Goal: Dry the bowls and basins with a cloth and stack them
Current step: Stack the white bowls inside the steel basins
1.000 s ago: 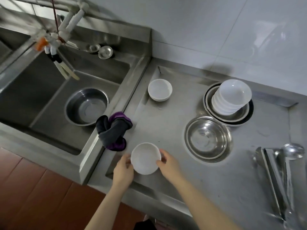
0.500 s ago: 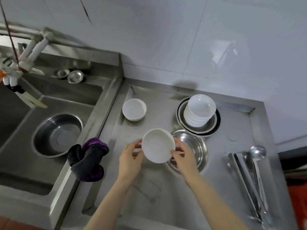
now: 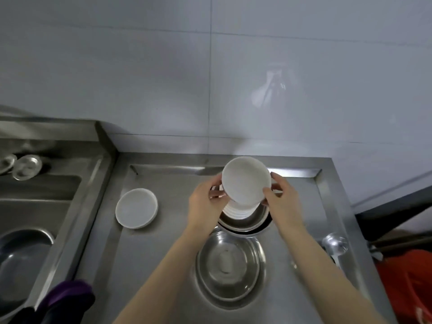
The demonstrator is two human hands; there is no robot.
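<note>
Bowl [image 3: 245, 181] held tilted over stack [image 3: 238, 212], contact with it not discernible; rim gripped on opposite sides by left grip [image 3: 205, 204] and right grip [image 3: 282, 202], fingers curled round it; stack nested in basins [image 3: 245, 226].

Risks judged: bowl released while tilted or off-centre, stack tipped out of basins; damp rim slipped from fingertips; second bowl [image 3: 136, 208], left of stack, overlooked; cloth [image 3: 67, 298], far left of stack, out of reach.

Bare forearms lead to a bare left hand [image 3: 205, 204] and right hand [image 3: 280, 199], one fingernail dark.
</note>
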